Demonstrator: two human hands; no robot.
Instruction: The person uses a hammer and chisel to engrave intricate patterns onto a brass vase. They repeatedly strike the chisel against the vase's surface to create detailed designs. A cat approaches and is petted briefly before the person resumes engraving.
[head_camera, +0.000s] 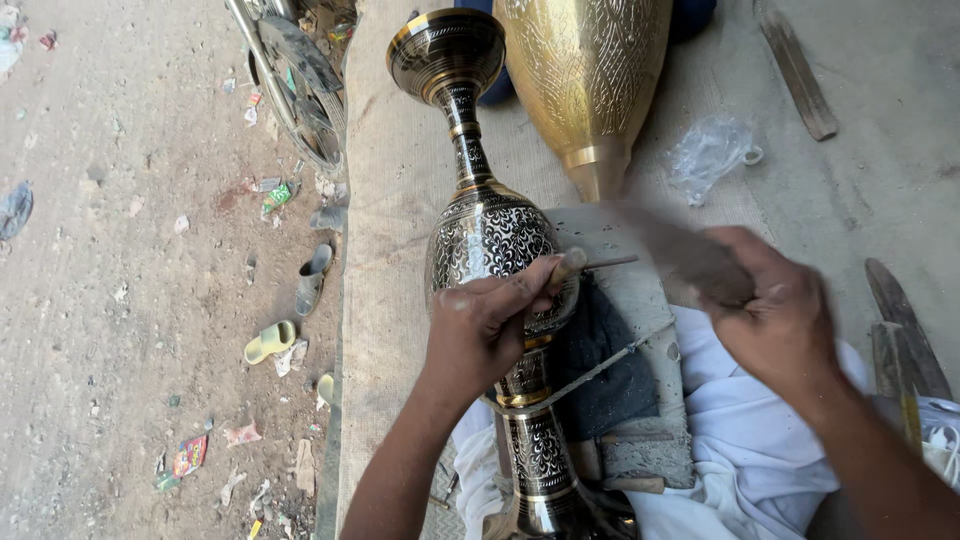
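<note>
A tall black-and-brass engraved vase (487, 235) lies lengthwise over my lap, its flared mouth (446, 48) pointing away. My left hand (485, 325) rests on the vase's belly and pinches a thin metal chisel (598, 264) whose tip meets the engraved surface. My right hand (775, 305) is raised to the right of it, gripping a blurred wooden mallet (672, 245) above the chisel's end. A dark cloth (605, 365) and a flat stone slab (640, 290) lie beside the vase under my hands.
A larger plain golden engraved vase (585, 75) lies at the top. Burlap matting (385, 250) covers the platform. A bicycle wheel (290, 75) and littered dirt ground (120, 250) are on the left. Metal tools (900, 330) and a plastic wrapper (708, 152) lie on the right.
</note>
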